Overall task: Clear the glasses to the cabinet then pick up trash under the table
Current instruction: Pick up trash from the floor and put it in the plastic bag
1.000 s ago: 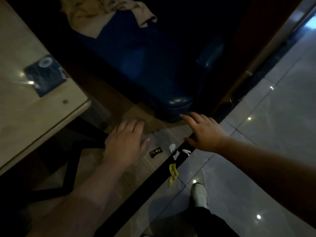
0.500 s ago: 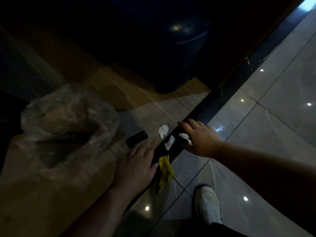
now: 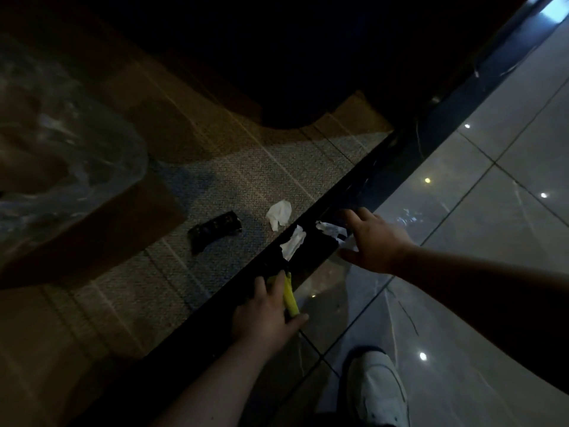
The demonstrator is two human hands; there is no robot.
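Observation:
Trash lies on the floor in dim light. A yellow wrapper sits on the dark threshold strip, and my left hand closes its fingers and thumb around it. A crumpled white paper lies on the strip with my right hand spread over its right end, touching it. Another white scrap lies on the strip between my hands. A white tissue and a black wrapper rest on the grey carpet. No glasses or cabinet are in view.
A clear plastic bag stands open on the carpet at the left. A dark seat base looms at the top. Glossy tiles cover the right side. My white shoe stands on them at the bottom.
My view dropped from the table edge to the floor. My left hand slid right from the carpet onto the yellow wrapper. My right hand stayed at the white paper on the strip.

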